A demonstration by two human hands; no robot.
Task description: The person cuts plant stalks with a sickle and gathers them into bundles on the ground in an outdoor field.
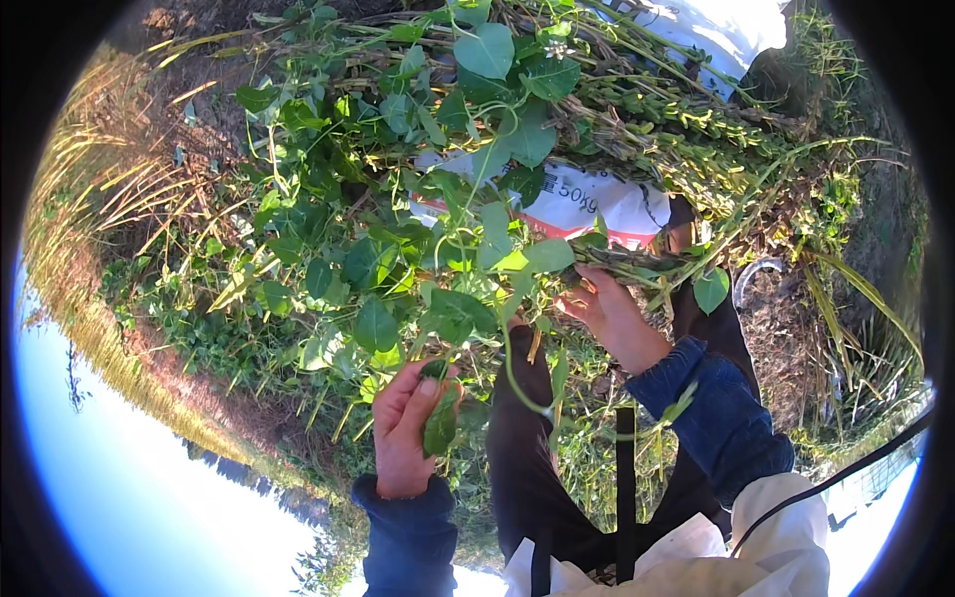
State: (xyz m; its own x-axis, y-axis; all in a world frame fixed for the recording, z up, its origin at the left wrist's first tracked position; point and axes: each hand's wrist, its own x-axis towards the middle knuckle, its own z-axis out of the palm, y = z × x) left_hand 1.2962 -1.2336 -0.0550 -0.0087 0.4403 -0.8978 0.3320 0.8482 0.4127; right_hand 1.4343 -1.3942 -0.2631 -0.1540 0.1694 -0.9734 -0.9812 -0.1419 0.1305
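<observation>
My left hand [406, 425] pinches a green leaf [442, 422] of a climbing vine between thumb and fingers. A tangle of that leafy vine [377, 257] spreads in front of it, with heart-shaped leaves. My right hand [615, 317] is at the lower end of a podded stalk [634, 263], its fingers partly curled; whether they grip the stalk is hard to see. Beyond both hands lies a white sack [597, 195] with a red band and printed writing, partly covered by the vine. A heap of podded plant stalks [656, 134] rests across its far side.
A curved metal blade, perhaps a sickle [748, 277], lies on the soil right of my legs [522, 448]. More white sheeting [716, 37] is at the far right. Tall dry grass [89, 179] stands at left. A black strap [625, 470] hangs between my legs.
</observation>
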